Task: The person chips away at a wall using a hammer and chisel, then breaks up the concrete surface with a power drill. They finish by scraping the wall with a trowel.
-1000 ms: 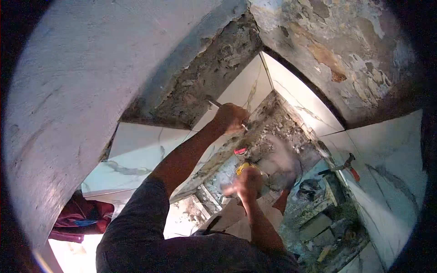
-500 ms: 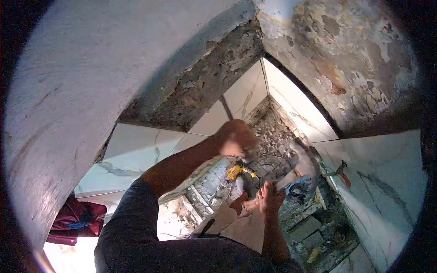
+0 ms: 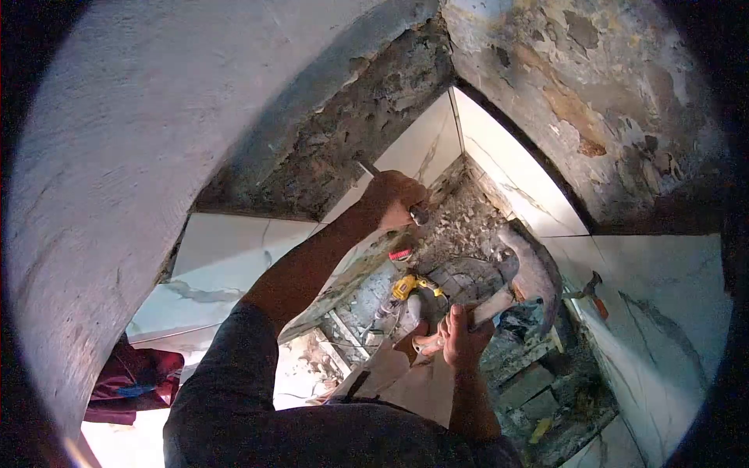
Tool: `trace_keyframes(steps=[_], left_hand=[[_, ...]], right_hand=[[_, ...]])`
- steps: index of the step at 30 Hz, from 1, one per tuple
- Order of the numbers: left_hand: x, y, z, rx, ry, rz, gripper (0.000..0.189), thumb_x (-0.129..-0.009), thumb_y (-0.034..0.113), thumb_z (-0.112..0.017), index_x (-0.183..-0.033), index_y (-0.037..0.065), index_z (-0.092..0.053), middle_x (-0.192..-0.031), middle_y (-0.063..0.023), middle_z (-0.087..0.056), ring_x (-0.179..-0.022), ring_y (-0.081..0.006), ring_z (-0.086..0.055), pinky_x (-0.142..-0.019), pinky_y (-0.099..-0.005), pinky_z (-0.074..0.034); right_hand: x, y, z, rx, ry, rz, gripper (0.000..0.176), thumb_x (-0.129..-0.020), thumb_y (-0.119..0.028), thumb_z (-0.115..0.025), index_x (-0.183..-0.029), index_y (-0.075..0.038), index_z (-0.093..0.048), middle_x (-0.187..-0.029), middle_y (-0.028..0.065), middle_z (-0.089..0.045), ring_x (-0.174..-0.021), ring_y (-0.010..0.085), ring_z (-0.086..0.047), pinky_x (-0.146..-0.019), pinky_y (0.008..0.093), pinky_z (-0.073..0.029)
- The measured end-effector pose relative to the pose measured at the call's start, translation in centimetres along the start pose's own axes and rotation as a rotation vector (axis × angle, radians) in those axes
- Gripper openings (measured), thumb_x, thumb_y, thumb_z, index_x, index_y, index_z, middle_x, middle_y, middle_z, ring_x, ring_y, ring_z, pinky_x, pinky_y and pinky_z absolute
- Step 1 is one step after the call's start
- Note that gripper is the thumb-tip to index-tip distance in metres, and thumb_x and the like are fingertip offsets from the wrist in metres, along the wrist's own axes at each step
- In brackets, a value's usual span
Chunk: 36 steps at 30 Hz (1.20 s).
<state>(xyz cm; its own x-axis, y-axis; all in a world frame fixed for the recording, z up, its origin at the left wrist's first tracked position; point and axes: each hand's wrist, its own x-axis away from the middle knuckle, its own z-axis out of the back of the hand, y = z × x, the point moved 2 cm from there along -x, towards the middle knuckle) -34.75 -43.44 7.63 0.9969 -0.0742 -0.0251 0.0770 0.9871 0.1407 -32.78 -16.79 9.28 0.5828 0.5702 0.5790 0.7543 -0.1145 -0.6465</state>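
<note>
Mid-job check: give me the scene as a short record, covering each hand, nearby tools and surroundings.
Left hand: gripping a metal bar, perhaps a chisel
Right hand: gripping a large hammer by its handle
Hammer and bar: apart
Floor: yellow power tool lying there
Picture's right: red-handled tool beside the marbled tiles
Picture's lower left: dark red cloth
</note>
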Motion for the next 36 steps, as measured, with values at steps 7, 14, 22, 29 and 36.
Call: trace_keyframes(steps=[7, 14, 22, 29, 36], left_hand=[[0.9, 3.0, 3.9, -0.056, -0.242, 0.048, 0.021, -0.062, 0.027, -0.061, -0.075, 0.011, -0.057, -0.073, -0.0142, -0.057, -0.067, -0.0321, -0.057, -0.061, -0.0436, -0.044], [3.6, 6.3, 5.1, -0.014, 0.03, -0.078, 0.021, -0.057, 0.022, -0.069, -0.064, 0.012, -0.052, -0.057, -0.0064, -0.049, -0.055, -0.0268, -0.053, -0.051, -0.0404, -0.041], [4.7, 11.7, 0.5, 0.618, 0.64, 0.433, 0.037, -0.079, 0.023, -0.065, -0.055, 0.006, -0.042, -0.049, -0.0066, -0.036, -0.041, -0.0208, -0.036, -0.04, -0.0319, -0.029], [8.7, 12.2, -13.1, 1.383, 0.513, 0.888, 0.018, -0.085, 0.014, -0.054, -0.096, 0.006, -0.043, -0.076, -0.0016, -0.047, -0.069, -0.0107, -0.044, -0.06, -0.027, -0.039], [9.4, 10.6, -22.5, 1.558, 0.59, 1.185, 0.014, -0.088, 0.019, -0.05, -0.092, 0.006, -0.049, -0.068, -0.0025, -0.047, -0.064, -0.0122, -0.045, -0.057, -0.0295, -0.041]], right_hand=[[-0.3, 0.4, 1.2, 0.083, 0.012, 0.123, 0.028, -0.083, -0.014, -0.058, -0.064, -0.008, -0.039, -0.052, -0.0013, -0.039, -0.042, 0.0082, -0.038, -0.038, 0.0248, -0.031], [-2.7, 1.5, 4.6, 0.237, -0.02, 0.079, 0.028, -0.08, -0.013, -0.062, -0.064, -0.008, -0.04, -0.05, -0.0013, -0.042, -0.041, 0.0069, -0.041, -0.038, 0.0234, -0.033], [-6.5, 0.3, 5.4, 0.421, 0.022, -0.137, 0.019, -0.081, -0.016, -0.062, -0.073, -0.007, -0.048, -0.054, -0.0001, -0.049, -0.043, 0.008, -0.046, -0.04, 0.0252, -0.038], [-9.3, 8.1, 8.9, 0.869, -0.391, 0.37, 0.02, -0.085, -0.021, -0.057, -0.082, -0.001, -0.056, -0.06, 0.0044, -0.055, -0.046, 0.0125, -0.052, -0.043, 0.0293, -0.042], [-13.2, 13.4, 8.3, 0.843, -0.121, -0.047, 0.034, -0.085, -0.031, -0.058, -0.098, 0.0, -0.059, -0.078, 0.0096, -0.061, -0.058, 0.0128, -0.056, -0.05, 0.0287, -0.044]])
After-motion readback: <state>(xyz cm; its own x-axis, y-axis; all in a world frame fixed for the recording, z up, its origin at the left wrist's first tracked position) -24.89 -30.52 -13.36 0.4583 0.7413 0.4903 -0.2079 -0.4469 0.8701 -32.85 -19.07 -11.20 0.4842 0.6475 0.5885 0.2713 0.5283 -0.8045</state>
